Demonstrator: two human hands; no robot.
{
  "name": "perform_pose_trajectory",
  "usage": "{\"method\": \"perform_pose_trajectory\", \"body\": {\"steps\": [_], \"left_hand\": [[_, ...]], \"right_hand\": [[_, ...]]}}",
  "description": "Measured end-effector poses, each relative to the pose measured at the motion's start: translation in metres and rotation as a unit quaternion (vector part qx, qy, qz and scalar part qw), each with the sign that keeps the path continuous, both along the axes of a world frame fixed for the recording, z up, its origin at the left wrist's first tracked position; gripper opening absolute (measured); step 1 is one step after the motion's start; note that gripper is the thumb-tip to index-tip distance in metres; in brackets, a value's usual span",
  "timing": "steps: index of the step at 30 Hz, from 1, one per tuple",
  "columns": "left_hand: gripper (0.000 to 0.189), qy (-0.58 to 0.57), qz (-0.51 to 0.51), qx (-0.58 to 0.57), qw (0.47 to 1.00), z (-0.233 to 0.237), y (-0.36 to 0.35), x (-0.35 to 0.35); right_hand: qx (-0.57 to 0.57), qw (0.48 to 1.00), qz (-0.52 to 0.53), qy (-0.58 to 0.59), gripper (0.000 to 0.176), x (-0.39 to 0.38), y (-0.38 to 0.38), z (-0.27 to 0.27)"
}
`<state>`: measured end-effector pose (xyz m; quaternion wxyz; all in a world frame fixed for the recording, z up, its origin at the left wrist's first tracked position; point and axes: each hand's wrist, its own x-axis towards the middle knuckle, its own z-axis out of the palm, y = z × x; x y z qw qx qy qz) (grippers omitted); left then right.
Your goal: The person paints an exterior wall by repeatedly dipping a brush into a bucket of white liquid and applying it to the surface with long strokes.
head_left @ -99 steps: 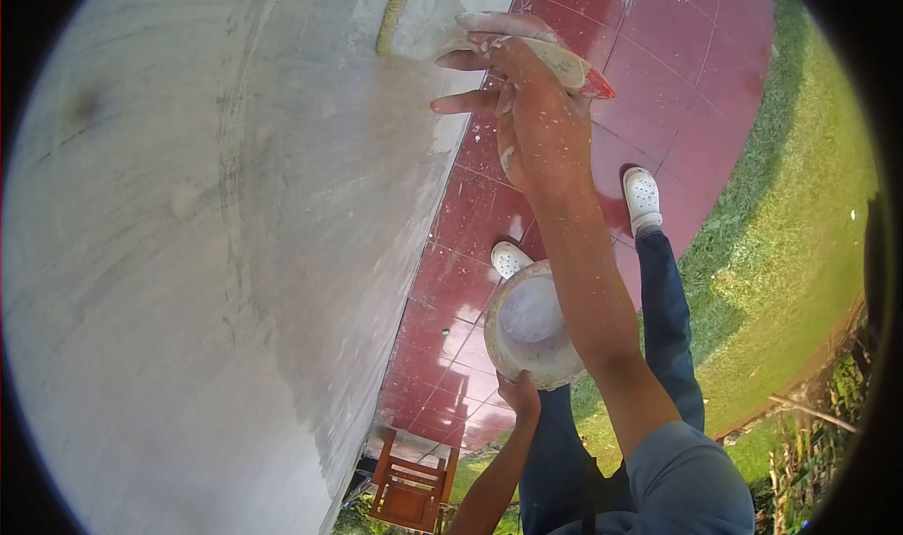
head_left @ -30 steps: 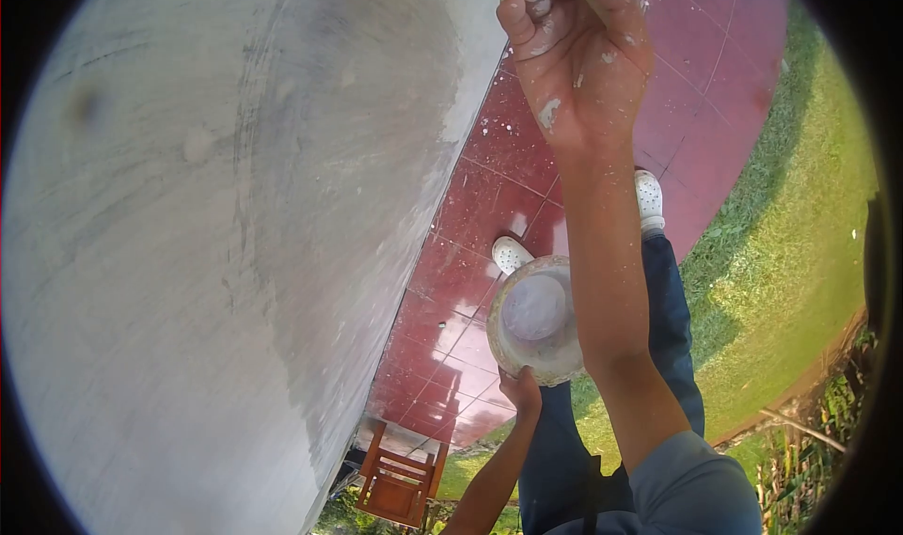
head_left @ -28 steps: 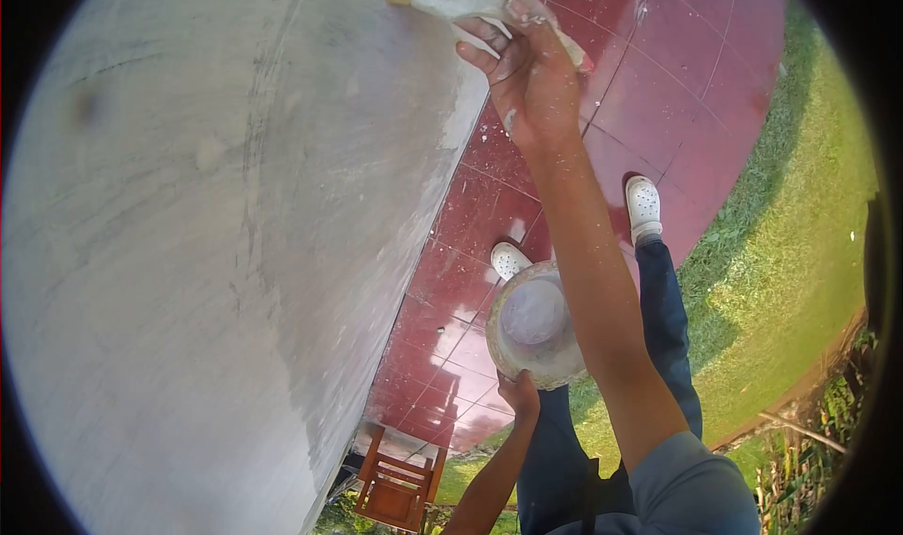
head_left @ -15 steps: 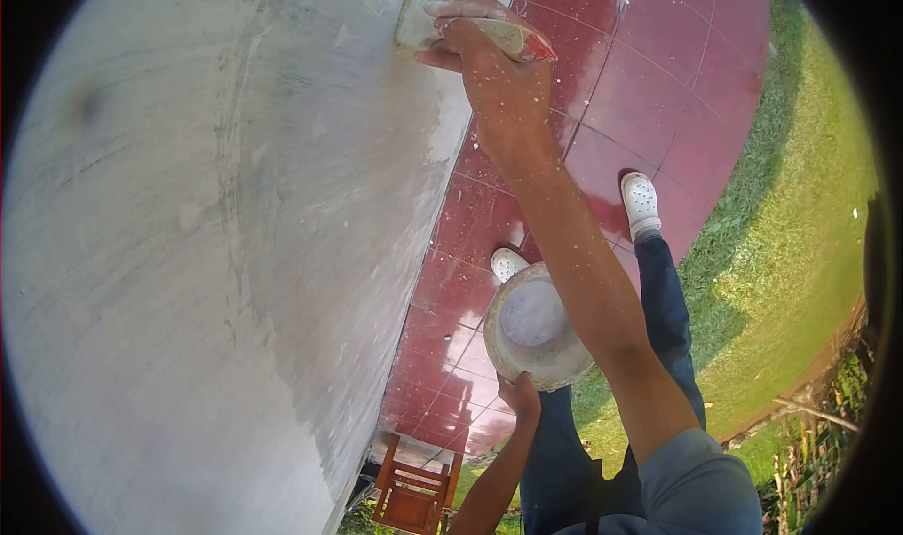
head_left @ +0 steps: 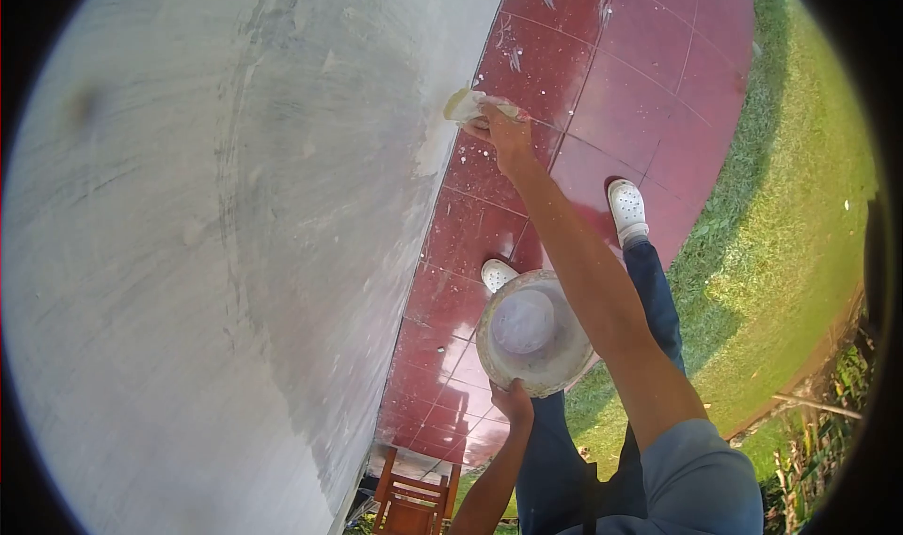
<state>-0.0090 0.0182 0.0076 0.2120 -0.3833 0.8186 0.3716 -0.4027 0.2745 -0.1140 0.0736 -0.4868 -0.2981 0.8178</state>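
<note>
My right hand [head_left: 508,138], at the end of an outstretched arm flecked with white, grips a putty scraper [head_left: 465,105] whose wide, pale-coated blade points left. The blade overlaps the lower edge of the grey-white wall [head_left: 310,178] in this view, where the wall meets the floor. My left hand [head_left: 513,403] holds the near rim of a round, putty-crusted bowl [head_left: 562,347], thumb over the edge. A smooth, pale whitish mass [head_left: 523,322] sits inside the bowl. Part of the bowl's right side is hidden behind my right forearm.
Red floor tiles [head_left: 602,112] with white splatters run along the wall. My feet stand there in white clogs [head_left: 626,206]. Grass [head_left: 800,206] lies to the right, beyond the tile edge. A wooden chair [head_left: 411,511] stands by the wall at the bottom.
My right hand with the scraper has come off the wall face, moving down toward the wall's bottom edge and away from me. The bowl in my left hand has barely shifted.
</note>
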Motion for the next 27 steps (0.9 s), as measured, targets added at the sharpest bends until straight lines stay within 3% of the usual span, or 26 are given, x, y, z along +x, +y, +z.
{"method": "perform_pose_trajectory", "body": {"steps": [2,4,5,7,9,12,13,15,17,18,20,23,25,27], "left_hand": [[0.053,-0.011,0.003,0.011,1.000,-0.001,0.002,0.003],[0.052,-0.019,0.009,0.001,1.000,0.004,0.007,-0.004],[0.052,-0.025,0.004,0.002,1.000,0.003,0.006,-0.002],[0.051,-0.018,0.010,-0.005,1.000,0.000,0.006,0.002],[0.051,-0.005,0.017,-0.012,1.000,-0.002,0.005,0.005],[0.050,0.008,0.024,0.004,1.000,-0.002,0.006,0.004],[0.050,0.003,0.022,-0.002,1.000,-0.001,0.008,0.002],[0.050,-0.001,0.018,-0.006,1.000,0.001,0.008,0.002],[0.050,-0.004,0.027,-0.006,1.000,-0.004,0.007,0.005],[0.050,-0.006,0.022,-0.008,1.000,-0.003,0.006,0.006],[0.049,0.012,0.002,-0.009,1.000,-0.004,0.010,0.005],[0.049,-0.015,-0.007,-0.028,0.999,-0.002,0.013,0.006],[0.050,-0.011,-0.014,-0.032,0.999,-0.011,0.009,0.014],[0.050,-0.009,-0.018,-0.035,0.999,-0.013,0.006,0.021]], "right_hand": [[0.047,0.991,0.008,0.123,0.013,-0.013,-0.001,0.036],[0.153,0.969,0.058,0.186,0.019,-0.024,0.004,0.122],[0.153,0.970,0.056,0.180,0.019,-0.024,0.016,0.141],[0.058,0.923,-0.005,0.380,0.021,-0.023,0.041,0.173],[-0.043,0.822,-0.066,0.564,0.023,-0.024,0.052,0.188],[-0.048,0.865,-0.079,0.492,0.023,-0.038,0.044,0.164],[-0.079,0.903,-0.047,0.419,0.026,-0.040,0.029,0.139],[-0.227,0.910,-0.099,0.333,0.031,-0.033,-0.002,0.072],[-0.190,0.956,-0.084,0.206,0.028,-0.012,-0.004,0.006],[-0.190,0.956,-0.089,0.205,0.028,-0.005,-0.004,-0.013],[-0.038,0.998,0.037,0.035,0.018,0.007,-0.002,-0.037],[-0.009,0.993,-0.009,0.121,0.012,-0.019,-0.002,0.007],[0.076,0.981,-0.015,0.177,0.011,-0.033,0.002,0.094],[0.047,0.956,-0.064,0.282,0.015,-0.027,0.021,0.145]]}}
